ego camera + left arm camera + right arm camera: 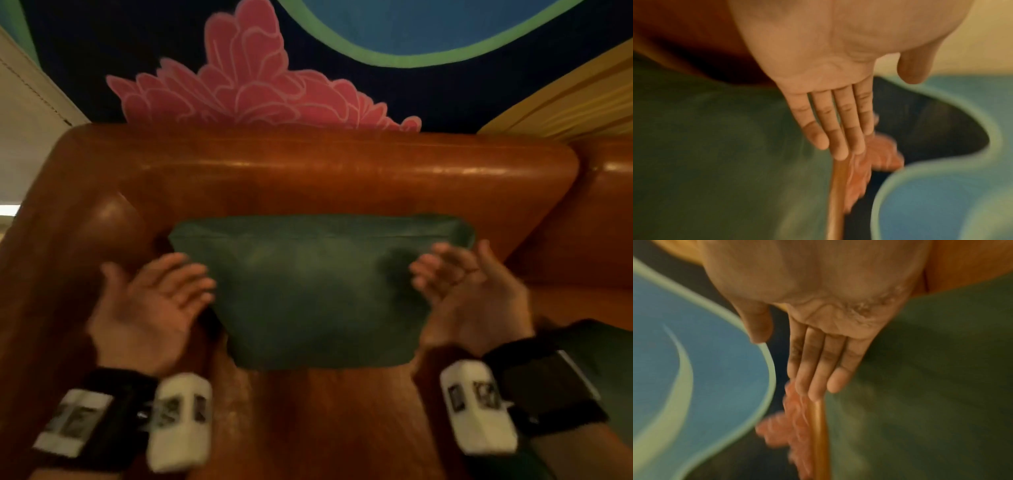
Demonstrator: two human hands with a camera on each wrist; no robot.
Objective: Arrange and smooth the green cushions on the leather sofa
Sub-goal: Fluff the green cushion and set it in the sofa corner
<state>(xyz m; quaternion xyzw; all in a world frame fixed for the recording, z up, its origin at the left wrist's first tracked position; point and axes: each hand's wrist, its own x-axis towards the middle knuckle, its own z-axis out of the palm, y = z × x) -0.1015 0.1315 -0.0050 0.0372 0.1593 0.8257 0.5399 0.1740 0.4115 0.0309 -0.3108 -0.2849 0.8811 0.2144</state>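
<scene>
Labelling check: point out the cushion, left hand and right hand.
cushion (318, 291), head view, middle of its green front face.
left hand (150, 308), head view, open palm beside the cushion's left edge.
right hand (476, 294), head view, palm beside the cushion's right edge.

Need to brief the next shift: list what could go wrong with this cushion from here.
1. Both hands, left and right, are open beside the cushion; with no grip, it may tip forward off the sofa back.
2. A one-sided pat could leave it crooked.
3. Blur suggests fast hands; a hard clap may dent it.
</scene>
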